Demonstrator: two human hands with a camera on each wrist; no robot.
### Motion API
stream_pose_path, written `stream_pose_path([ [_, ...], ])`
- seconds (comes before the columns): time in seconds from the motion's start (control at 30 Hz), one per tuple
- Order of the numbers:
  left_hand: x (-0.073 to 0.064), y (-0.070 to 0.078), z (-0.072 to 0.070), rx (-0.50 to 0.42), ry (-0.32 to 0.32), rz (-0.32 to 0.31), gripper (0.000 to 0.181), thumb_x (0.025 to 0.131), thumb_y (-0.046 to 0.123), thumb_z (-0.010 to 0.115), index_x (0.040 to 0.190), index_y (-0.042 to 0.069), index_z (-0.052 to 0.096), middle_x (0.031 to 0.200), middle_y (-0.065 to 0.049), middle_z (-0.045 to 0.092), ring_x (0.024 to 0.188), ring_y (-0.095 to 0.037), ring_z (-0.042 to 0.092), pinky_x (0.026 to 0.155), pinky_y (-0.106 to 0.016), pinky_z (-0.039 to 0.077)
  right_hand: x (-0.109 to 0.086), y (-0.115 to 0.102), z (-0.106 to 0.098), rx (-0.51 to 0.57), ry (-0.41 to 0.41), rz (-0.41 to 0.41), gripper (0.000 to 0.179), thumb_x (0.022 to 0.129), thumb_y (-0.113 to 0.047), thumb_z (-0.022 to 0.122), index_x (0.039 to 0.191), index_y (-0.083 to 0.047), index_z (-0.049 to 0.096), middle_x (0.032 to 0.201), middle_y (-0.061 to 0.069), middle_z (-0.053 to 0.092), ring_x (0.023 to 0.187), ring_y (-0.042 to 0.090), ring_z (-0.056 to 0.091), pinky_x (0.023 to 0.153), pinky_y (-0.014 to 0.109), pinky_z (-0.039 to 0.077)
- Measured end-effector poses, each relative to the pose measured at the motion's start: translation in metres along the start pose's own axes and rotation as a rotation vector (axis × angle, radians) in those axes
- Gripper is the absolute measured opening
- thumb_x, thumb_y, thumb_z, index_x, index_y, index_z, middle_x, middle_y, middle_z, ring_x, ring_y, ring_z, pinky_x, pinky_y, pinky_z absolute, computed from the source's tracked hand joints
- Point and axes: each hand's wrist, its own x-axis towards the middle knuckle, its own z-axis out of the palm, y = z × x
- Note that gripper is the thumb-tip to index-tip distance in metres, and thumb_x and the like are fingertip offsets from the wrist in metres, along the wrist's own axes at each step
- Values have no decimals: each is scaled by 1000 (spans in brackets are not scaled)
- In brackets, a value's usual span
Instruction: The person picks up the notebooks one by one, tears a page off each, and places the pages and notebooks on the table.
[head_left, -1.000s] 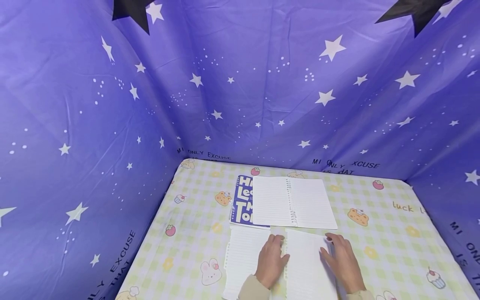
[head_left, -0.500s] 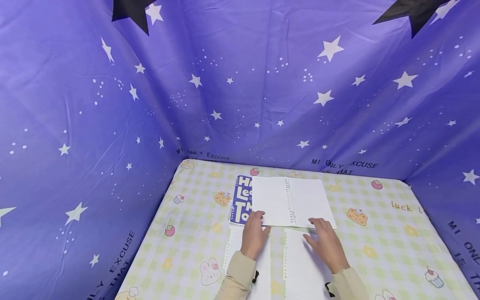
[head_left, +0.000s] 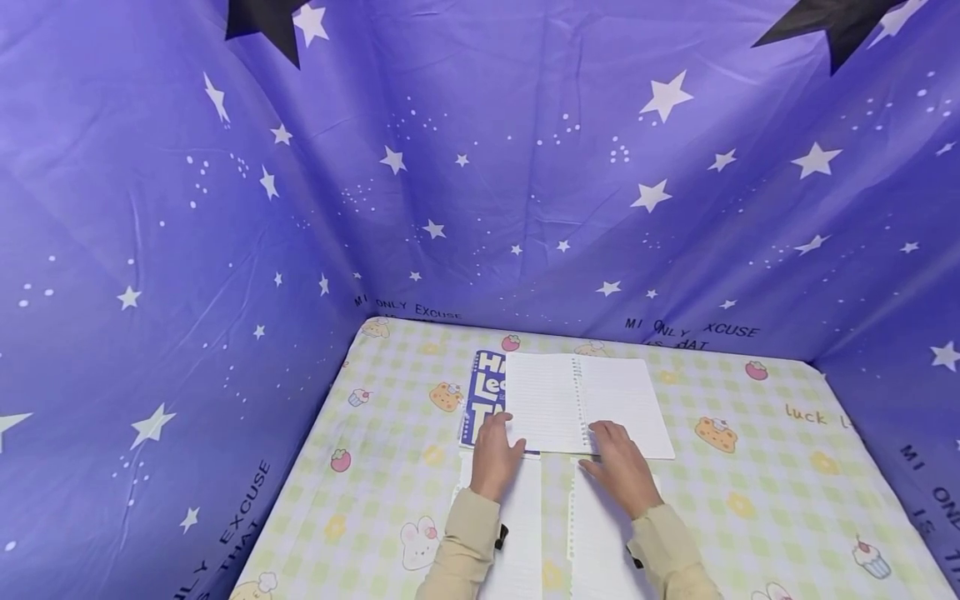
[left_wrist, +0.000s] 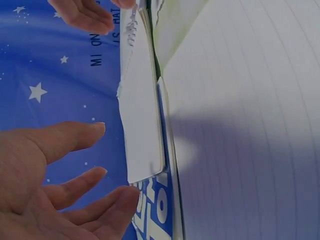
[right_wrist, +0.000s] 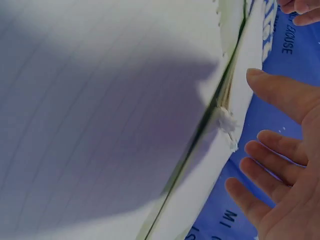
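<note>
A spiral notebook (head_left: 626,400) lies open to lined white pages at the far middle of the table, partly covering a blue notebook (head_left: 477,383) with large white letters. Two loose lined sheets with torn, perforated edges lie nearer: a left sheet (head_left: 522,533) and a right sheet (head_left: 596,542). My left hand (head_left: 495,458) hovers at the blue notebook's lower part, beside the open notebook's left page, fingers relaxed and spread in the left wrist view. Over the open notebook's near edge, by the spiral binding (head_left: 580,400), is my right hand (head_left: 622,471), its fingers loosely extended and holding nothing.
A checked green and white tablecloth (head_left: 765,492) with cartoon prints covers the table. Purple curtains (head_left: 525,183) with white stars hang behind it and along both sides. Dark bands show at both cuffs.
Both hands have moved forward from the loose sheets to the notebooks' near edge. Over the last half second both shifted left, the right hand from the right page toward the spiral.
</note>
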Motion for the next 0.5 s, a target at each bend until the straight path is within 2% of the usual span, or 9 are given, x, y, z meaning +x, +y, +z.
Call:
stream_pose_path([
  [0.23,2,-6,2,-15,-15,-29,42,77,6,80,116,-5,65,117,-22,68,111,-37,63,100,-46,51,9,-1,13,72,-26,-16,66,73,-13,87,128,8,58,134,25,57,128,40,49,105,57,43],
  [0.5,4,-11,2,-44,-57,-56,46,78,7,79,119,-7,64,118,-23,67,113,-38,62,101,-47,50,17,-1,24,56,-63,-72,69,73,-16,87,130,8,56,138,25,54,134,42,45,109,58,39],
])
